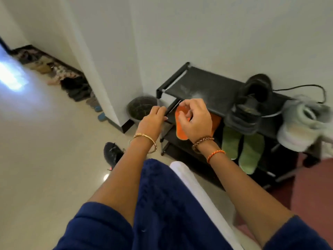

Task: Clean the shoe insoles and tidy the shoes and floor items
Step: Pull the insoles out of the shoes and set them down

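R hand (195,120) is pinching the orange insole (181,131) w/ curled fingers, propping it vs the shoe rack (203,83), prob. to air. L hand (153,120) is gripping the rack's front bar, steadying. Green insoles (242,150) are leaning alongside.
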